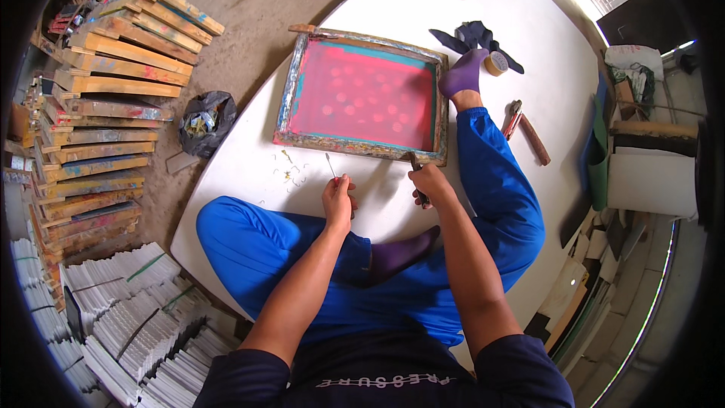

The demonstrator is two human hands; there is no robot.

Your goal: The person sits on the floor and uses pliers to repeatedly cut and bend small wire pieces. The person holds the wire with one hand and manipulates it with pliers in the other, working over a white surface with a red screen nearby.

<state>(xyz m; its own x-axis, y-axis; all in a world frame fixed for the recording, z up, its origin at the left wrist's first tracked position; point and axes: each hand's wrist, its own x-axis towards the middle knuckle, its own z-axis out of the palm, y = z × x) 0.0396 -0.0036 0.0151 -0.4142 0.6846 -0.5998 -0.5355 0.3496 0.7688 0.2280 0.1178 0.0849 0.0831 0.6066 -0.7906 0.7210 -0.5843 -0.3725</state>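
A wooden screen-printing frame [362, 146] with pink mesh and paler round spots lies on the white board in front of me. My right hand [432, 185] is closed round the dark handles of a pair of pliers [414, 162], whose tip meets the frame's near edge toward its right corner. Just short of that same edge, my left hand [337, 200] grips a thin metal-shafted tool that looks like a screwdriver [330, 165], pointing away from me; its handle is hidden in my fingers. Small yellowish scraps [289, 172] are scattered left of it.
My blue-trousered legs flank the work, one foot against the frame's right side. Tape rolls [496, 63], dark cloth [472, 34], a red-handled cutter [513, 119] and a wooden stick [535, 140] lie rightward. Stacked frames [106, 151], a black bag [206, 125] and bundled white sheets [136, 317] stand left.
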